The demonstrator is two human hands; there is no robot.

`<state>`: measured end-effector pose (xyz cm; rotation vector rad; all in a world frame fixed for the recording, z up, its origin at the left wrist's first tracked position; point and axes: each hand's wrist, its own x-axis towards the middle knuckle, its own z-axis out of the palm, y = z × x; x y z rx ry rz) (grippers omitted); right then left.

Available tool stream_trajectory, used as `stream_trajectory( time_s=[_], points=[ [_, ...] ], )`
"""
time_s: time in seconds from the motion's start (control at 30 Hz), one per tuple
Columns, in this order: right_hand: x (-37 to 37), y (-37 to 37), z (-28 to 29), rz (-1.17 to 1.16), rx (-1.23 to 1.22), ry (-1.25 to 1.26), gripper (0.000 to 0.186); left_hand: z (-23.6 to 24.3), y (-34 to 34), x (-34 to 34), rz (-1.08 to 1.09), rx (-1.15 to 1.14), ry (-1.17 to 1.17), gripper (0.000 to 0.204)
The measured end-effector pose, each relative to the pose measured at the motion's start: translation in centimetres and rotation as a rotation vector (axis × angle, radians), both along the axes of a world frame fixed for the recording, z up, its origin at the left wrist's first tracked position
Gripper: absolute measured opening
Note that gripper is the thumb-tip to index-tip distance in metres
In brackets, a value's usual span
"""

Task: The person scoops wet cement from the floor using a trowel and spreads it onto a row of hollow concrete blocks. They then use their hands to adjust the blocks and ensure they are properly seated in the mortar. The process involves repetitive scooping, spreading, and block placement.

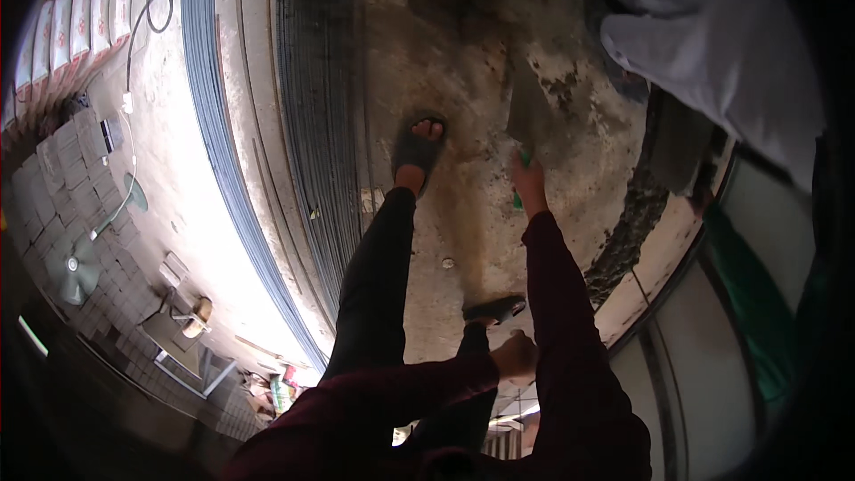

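Note:
My right hand [529,183] is closed round the green handle [517,201] of a trowel. The trowel's flat grey blade [527,102] points away from me, low over the stained concrete floor. My left hand [516,357] is curled into a fist near my right forearm, above one of my sandals [495,310]. Whether that fist holds anything cannot be seen. My other foot, in a dark sandal [419,150], stands farther ahead, left of the trowel.
Long bundles of steel rods [312,98] run along the left. Beyond them are stacked bags [80,31], grey blocks [58,156], a fan [73,267] and a chair [189,338]. Dark, rough mortar [628,236] edges the floor at right. White cloth [721,44] hangs at upper right.

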<state>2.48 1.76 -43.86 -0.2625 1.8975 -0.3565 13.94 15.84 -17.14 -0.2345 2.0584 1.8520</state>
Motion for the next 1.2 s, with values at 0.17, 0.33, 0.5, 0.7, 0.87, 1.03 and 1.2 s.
stream_trajectory(
  time_s=[0.17,0.33,0.5,0.7,0.87,1.03,1.2],
  points=[
    [7.1,-3.7,-2.2,-0.279,-0.003,-0.202,0.028,-15.0,-15.5,6.4,0.559,-0.484,-0.161,0.026],
    [12.3,-4.7,-3.4,0.055,0.106,-0.314,0.026,-31.7,-25.1,15.3,0.508,-0.795,-0.48,0.03],
    [14.4,-14.4,-8.7,-0.077,-0.004,-0.243,0.036,-35.2,-25.2,15.9,0.466,-0.775,-0.481,0.033],
    [13.0,-31.6,-10.1,-0.266,-0.164,-0.209,0.028,-37.1,-23.7,15.4,0.474,-0.806,-0.448,0.037],
    [12.1,-32.1,-7.1,-0.032,-0.179,-0.061,0.035,-38.8,-22.9,15.9,0.5,-0.673,-0.493,0.033],
    [6.5,-26.4,-4.8,0.093,-0.176,0.014,0.035,-36.1,-24.1,13.6,0.447,-0.615,-0.58,0.031],
    [4.5,-22.4,1.7,0.191,-0.283,0.189,0.033,-37.7,-22.8,15.9,0.554,-0.804,-0.475,0.033]
  ],
)
